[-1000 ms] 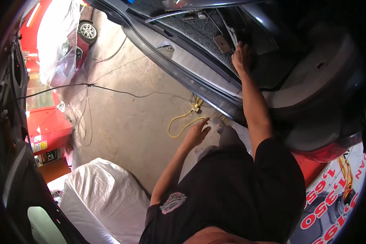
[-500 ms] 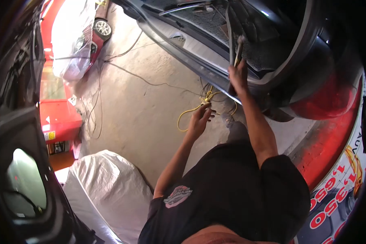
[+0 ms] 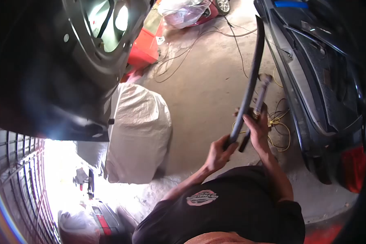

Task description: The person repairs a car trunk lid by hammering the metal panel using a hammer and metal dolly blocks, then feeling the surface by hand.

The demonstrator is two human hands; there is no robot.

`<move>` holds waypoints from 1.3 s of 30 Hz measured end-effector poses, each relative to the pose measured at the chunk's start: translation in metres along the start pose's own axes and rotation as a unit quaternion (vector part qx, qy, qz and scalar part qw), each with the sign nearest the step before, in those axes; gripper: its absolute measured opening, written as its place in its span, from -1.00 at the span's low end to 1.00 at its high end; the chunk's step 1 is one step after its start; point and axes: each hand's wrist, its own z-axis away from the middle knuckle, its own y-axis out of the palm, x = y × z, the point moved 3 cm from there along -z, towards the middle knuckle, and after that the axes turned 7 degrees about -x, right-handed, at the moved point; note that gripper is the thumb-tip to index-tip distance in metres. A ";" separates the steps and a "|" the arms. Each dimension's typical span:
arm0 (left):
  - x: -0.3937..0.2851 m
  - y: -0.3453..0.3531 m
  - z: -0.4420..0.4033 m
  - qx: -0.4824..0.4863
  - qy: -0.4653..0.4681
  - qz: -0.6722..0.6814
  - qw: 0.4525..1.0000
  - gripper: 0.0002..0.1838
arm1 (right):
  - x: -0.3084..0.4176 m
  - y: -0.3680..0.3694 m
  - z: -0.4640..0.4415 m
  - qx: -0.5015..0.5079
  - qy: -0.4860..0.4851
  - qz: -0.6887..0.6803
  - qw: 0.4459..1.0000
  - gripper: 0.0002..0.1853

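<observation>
My left hand (image 3: 219,153) is closed around the lower end of a long, slightly curved dark bar (image 3: 251,81), which points up and away from me. In my right hand (image 3: 258,128) is a hammer (image 3: 262,91) with a short head, a metal shaft and a dark grip end. The hammer lies close beside the bar, at nearly the same tilt. My right thumb reaches toward the bar; I cannot tell if it touches it. Both tools are held above the concrete floor in front of my black shirt.
A dark car's open rear (image 3: 313,81) stands on the right. On the left hangs a dark vehicle panel (image 3: 40,81), near a silver-covered object (image 3: 140,126). A yellow cord (image 3: 286,140) and black cables lie on the floor (image 3: 207,93). A plastic-covered red car (image 3: 191,12) stands farther back.
My view has turned left, away from the car's rear. The bar and hammer have come away from the car. My left hand, empty before, now grips the bar.
</observation>
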 end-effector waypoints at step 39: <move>-0.307 -0.042 0.106 -0.339 0.539 -0.385 0.668 -0.81 | 0.101 0.213 -0.037 0.347 0.316 -0.332 0.818 -0.67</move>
